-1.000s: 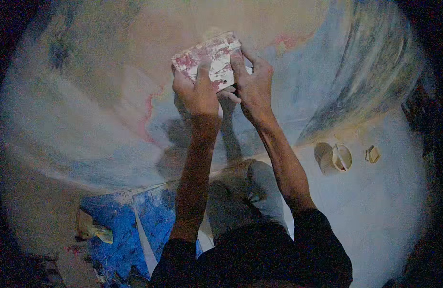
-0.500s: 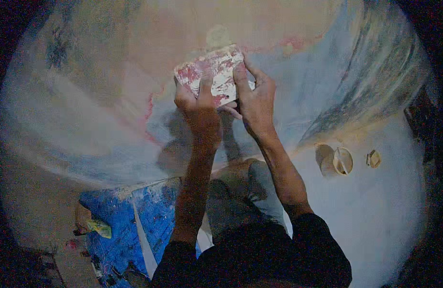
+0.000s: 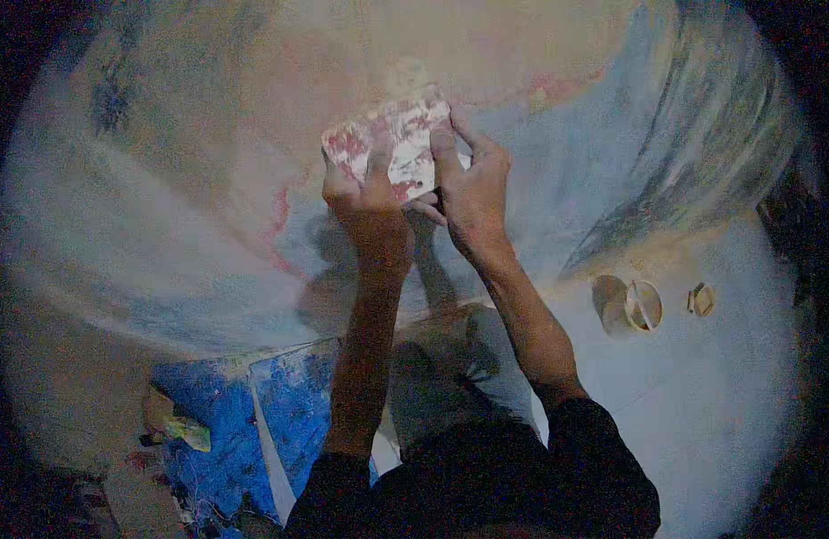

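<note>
Both hands grip a flat, pale, roughly rectangular plate (image 3: 412, 162) smeared with red, with a small dark hole near its lower corner. Its exact kind I cannot make out. My left hand (image 3: 365, 193) holds the left part, thumb laid over the face. At the right edge, my right hand (image 3: 471, 180) is closed with its thumb on the face and fingers behind. The plate is tilted, its right end higher, in front of a large surface (image 3: 540, 180) covered in blurred blue, beige and pink swirls. Whether it touches that surface I cannot tell.
To the right are a round, cream-coloured fitting (image 3: 643, 305) with a bar across it and a smaller angular one (image 3: 700, 299). Blue, paint-worn panels (image 3: 212, 431) lie at lower left, with a yellow-green scrap (image 3: 192, 433) by their edge. Shadows of my arms fall on the surface.
My hands and the plate have shifted slightly left. The grip looks the same, and the scene has barely moved in view.
</note>
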Action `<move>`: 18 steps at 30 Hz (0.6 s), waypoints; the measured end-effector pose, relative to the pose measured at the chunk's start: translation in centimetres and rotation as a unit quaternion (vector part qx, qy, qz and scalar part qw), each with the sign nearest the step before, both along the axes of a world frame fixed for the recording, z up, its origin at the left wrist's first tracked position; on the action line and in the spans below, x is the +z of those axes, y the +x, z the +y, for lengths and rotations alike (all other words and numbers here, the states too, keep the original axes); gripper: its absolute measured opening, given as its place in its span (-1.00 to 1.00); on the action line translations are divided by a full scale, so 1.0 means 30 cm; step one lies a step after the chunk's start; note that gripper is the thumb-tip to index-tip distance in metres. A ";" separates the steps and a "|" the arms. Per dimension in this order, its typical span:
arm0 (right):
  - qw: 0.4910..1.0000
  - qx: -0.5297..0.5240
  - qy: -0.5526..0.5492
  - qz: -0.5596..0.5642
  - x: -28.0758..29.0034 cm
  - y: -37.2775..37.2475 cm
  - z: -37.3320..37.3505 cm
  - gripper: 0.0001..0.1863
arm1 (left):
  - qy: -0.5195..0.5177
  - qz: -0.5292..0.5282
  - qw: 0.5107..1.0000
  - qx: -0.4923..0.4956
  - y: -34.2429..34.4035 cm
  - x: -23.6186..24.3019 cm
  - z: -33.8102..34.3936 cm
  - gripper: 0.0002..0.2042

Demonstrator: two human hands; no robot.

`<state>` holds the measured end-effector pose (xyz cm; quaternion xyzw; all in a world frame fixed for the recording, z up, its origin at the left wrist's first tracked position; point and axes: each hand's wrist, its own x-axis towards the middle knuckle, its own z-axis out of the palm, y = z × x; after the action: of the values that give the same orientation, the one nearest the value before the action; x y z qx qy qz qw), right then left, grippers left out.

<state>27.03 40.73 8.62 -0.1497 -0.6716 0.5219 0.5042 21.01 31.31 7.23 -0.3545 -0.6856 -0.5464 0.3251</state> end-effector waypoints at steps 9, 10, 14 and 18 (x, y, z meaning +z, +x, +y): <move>0.996 0.067 -0.051 0.027 0.021 0.032 -0.034 -0.58 | 0.261 -0.351 0.875 -0.205 0.143 0.146 -0.011 -0.84; 0.996 0.069 -0.042 0.036 0.031 0.042 -0.042 -0.59 | 0.260 -0.354 0.875 -0.203 0.138 0.141 -0.015 -0.84; 0.996 0.071 -0.054 0.024 0.056 0.053 -0.043 -0.58 | 0.205 -0.320 0.897 -0.228 0.139 0.158 -0.033 -0.84; 0.998 0.038 -0.027 0.029 0.013 0.011 -0.031 -0.57 | 0.222 -0.270 0.910 -0.224 0.111 0.129 -0.020 -0.83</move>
<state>27.36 39.81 9.03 -0.1224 -0.6475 0.5631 0.4986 24.33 30.72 11.08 -0.2565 -0.5113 -0.8175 0.0673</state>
